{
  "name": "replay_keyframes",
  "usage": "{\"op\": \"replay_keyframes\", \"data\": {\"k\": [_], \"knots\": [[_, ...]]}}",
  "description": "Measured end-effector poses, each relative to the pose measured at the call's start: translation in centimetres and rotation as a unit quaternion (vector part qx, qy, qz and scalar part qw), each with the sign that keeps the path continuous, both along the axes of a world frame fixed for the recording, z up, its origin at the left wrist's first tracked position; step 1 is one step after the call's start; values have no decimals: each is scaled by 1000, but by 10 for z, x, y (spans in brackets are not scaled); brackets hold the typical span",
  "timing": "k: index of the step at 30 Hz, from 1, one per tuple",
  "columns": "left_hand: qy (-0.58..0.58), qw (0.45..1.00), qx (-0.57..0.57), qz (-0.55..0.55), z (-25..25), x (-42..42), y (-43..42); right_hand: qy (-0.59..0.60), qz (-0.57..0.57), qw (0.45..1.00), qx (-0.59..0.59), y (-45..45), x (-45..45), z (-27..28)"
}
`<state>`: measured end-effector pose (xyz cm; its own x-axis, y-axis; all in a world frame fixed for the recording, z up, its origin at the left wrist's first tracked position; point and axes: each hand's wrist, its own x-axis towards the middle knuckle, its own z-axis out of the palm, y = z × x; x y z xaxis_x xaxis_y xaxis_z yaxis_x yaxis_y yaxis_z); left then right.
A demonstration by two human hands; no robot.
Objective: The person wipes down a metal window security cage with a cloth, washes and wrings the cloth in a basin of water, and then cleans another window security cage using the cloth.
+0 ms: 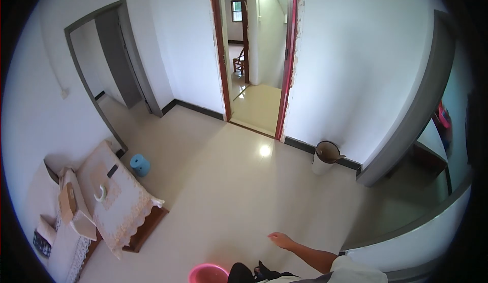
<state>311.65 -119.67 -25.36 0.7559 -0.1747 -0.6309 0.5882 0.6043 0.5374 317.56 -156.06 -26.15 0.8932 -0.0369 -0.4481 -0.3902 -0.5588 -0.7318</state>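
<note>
- One wide pale floor (pixel 218 171), glossy, glare patch near the red door frame (pixel 291 64)
- Cloth-covered surface (pixel 129 186) forward and to the person's left, well apart from the hand, scalloped cloth edge over a brown base
- Dark trousers (pixel 240 274) at bottom edge, person's own
- White bin (pixel 321 167) near the wall, ahead and right, brownish opening
- Pink basin (pixel 209 274) bottom edge, just beside trousers on their left, cut by frame; on floor or held up, can't tell
- Key relation: basin lies left of the right hand (pixel 279 240) and closer in to the body, apart from it, trousers roughly between; right is the only hand in view, left hand out of view, so which is nearer can't be told
- Basin look: bright pink, smooth, plastic-looking, round mouth, no clear long axis; contents not made out
- Right grip: loosely part-open, fingers pointing left, nothing seen in it, touching nothing visible; left grip: can't tell
- Smallest: white curved item (pixel 103 193), dark flat item (pixel 112 170), both on the surface
</note>
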Motion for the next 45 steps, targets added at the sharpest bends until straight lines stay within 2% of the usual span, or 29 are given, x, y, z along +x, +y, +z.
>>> {"op": "replay_keyframes", "data": {"k": [1, 3, 4, 5, 7, 9, 10, 11, 14, 15, 16, 17, 18, 19, 21, 23, 25, 27, 30, 32, 34, 35, 37, 40, 41, 42, 43, 44, 45], "knots": [[0, 1000, 5, -3, 3, 12, 2, -29, 1, 986, -165, -10, -3, -1], [2, 1000, 9, -8, 6, 37, 1, -58, -8, 977, -204, -33, -9, -12], [2, 1000, 9, -9, 6, 52, -1, 89, -206, 974, 34, -36, -2, -10], [2, 1000, 8, -11, 6, 69, -2, 222, -378, 857, 270, -39, 8, -10], [2, 1000, 8, -14, 3, 102, 1, 230, -420, 791, 380, -46, 7, -42], [4, 1000, 8, -13, 5, 133, 6, 230, -374, 848, 295, -57, 8, -93], [1, 1000, 9, -11, 11, 154, 11, 270, -338, 825, 364, -100, -13, -229], [-2, 1000, 10, -9, 15, 175, 14, 265, -337, 827, 364, -102, 7, -223], [-5, 1000, 16, -9, 22, 238, 23, 330, -281, 885, 170, -91, 38, -158], [-2, 1000, 21, -12, 24, 257, 27, 279, -273, 906, 164, -91, 59, -144], [7, 999, 27, -18, 25, 267, 31, 205, -266, 915, 223, -95, 77, -129], [54, 997, 23, -44, -3, 309, 39, 179, -304, 907, 228, -76, 108, -52], [103, 992, 23, -69, -25, 354, 35, 158, -374, 872, 273, -77, 125, -43], [65, 994, 85, -37, -46, 379, 34, 93, -426, 864, 251, -75, 137, -33], [36, 983, 182, -9, -31, 437, 15, 104, -466, 861, 175, -81, 162, -36], [21, 972, 232, -11, -22, 489, -4, 150, -483, 837, 206, -86, 176, -32], [-4, 969, 247, -12, -26, 520, -20, 174, -483, 828, 226, -100, 189, -43], [-52, 968, 244, 33, -31, 551, -45, 266, -437, 829, 227, -119, 213, -56], [18, 975, 212, 72, -32, 565, -71, 331, -434, 817, 188, -155, 259, -73], [79, 964, 241, 76, -42, 562, -79, 325, -374, 854, 160, -187, 292, -88], [114, 961, 246, 60, -46, 557, -92, 196, -205, 957, 58, -222, 342, -83], [124, 959, 248, 58, -59, 552, -93, 162, -286, 938, 110, -231, 374, -60], [190, 934, 297, 54, -88, 547, -102, 172, -261, 945, 90, -260, 442, -39], [248, 909, 334, 41, -70, 566, -137, 64, -267, 953, 125, -279, 543, -7], [248, 909, 334, 41, -69, 579, -147, 75, -258, 950, 157, -276, 582, 20], [225, 922, 315, 27, -81, 587, -149, 85, -221, 948, 211, -269, 624, 46], [202, 933, 297, 12, -90, 601, -153, 15, -155, 940, 304, -255, 662, 80], [201, 933, 299, 5, -88, 623, -161, -29, -91, 910, 402, -235, 698, 145], [210, 923, 322, -1, -85, 646, -169, -77, -6, 887, 456, -217, 737, 169]]}}
